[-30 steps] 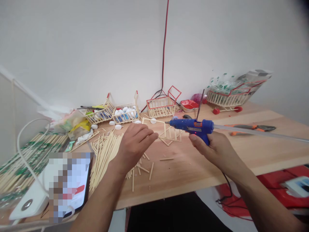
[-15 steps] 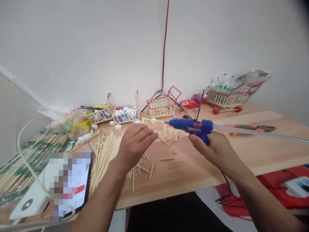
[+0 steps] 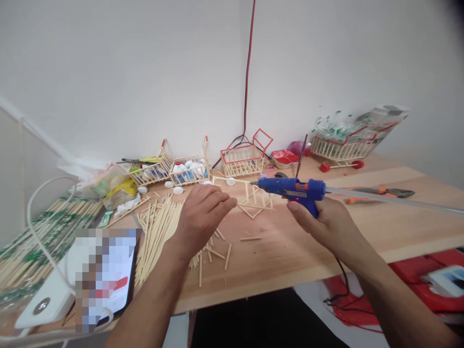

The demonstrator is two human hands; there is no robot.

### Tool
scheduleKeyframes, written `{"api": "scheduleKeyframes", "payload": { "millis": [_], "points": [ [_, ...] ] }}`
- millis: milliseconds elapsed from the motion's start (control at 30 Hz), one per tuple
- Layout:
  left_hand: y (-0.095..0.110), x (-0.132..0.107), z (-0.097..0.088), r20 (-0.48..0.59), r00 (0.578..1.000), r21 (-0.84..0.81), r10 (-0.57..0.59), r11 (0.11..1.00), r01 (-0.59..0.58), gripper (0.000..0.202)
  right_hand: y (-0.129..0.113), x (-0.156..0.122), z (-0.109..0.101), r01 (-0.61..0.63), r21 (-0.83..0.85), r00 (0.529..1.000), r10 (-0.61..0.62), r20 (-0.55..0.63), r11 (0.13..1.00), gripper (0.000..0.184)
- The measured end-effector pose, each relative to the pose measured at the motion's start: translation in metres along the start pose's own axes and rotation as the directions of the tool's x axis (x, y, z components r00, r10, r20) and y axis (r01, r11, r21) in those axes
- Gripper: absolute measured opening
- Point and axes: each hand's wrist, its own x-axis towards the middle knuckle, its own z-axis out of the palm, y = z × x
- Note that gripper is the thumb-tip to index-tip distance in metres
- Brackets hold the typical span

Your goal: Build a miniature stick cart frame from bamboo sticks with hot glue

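My right hand point(image 3: 328, 220) is wrapped around the handle of one blue glue gun point(image 3: 292, 188), a clear glue stick point(image 3: 395, 202) jutting from its rear. My left hand point(image 3: 208, 210) has its fingers bent and drawn together; I cannot tell whether they pinch anything. The one pale stick frame point(image 3: 247, 192) sits over the middle of the bench point(image 3: 326, 241), partly behind my left hand, the gun's nozzle right beside its upper edge.

The frame looks part-built: several bars are joined, but the sides seem open and it has no wheels or red paint. Much gluing appears left.

Behind it stand four stick baskets: two at left holding small items, one red-rimmed point(image 3: 242, 168), and one at right point(image 3: 340, 151) with two red wheels showing. I count one pair of pliers point(image 3: 387, 192), one red paint tray point(image 3: 285, 158), one phone point(image 3: 121, 285), and a heap of loose sticks point(image 3: 159, 232) too many to count.
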Motion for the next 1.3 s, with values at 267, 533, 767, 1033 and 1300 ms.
{"api": "scheduleKeyframes", "payload": {
  "millis": [267,533,767,1033,1300],
  "points": [
    [-0.0002,0.0001,0.0006,-0.018,1.0,0.019,-0.004,1.0,0.004,0.016,0.0,-0.0017,-0.0023,-0.037,0.003,0.999,0.037,0.02,0.999,0.051],
    [-0.0002,-0.0002,0.0013,-0.022,1.0,0.023,-0.001,1.0,0.001,0.016,0.0007,-0.002,-0.0014,-0.067,0.03,0.997,0.066,0.029,0.997,0.052],
    [-0.0003,-0.0001,0.0008,-0.022,1.0,0.031,-0.009,0.999,0.01,0.015,0.0016,-0.0024,-0.002,-0.113,0.047,0.993,0.111,0.031,0.993,0.047],
    [0.0002,0.001,0.0005,-0.044,0.999,0.021,-0.025,0.999,0.026,0.017,0.0068,-0.0064,-0.0044,-0.158,0.04,0.987,0.158,0.006,0.987,0.048],
    [0.0002,0.0005,0.001,-0.053,0.998,0.028,-0.031,0.999,0.033,0.017,0.0068,-0.0068,-0.0046,-0.167,0.027,0.986,0.166,0.012,0.986,0.047]
  ]
}}
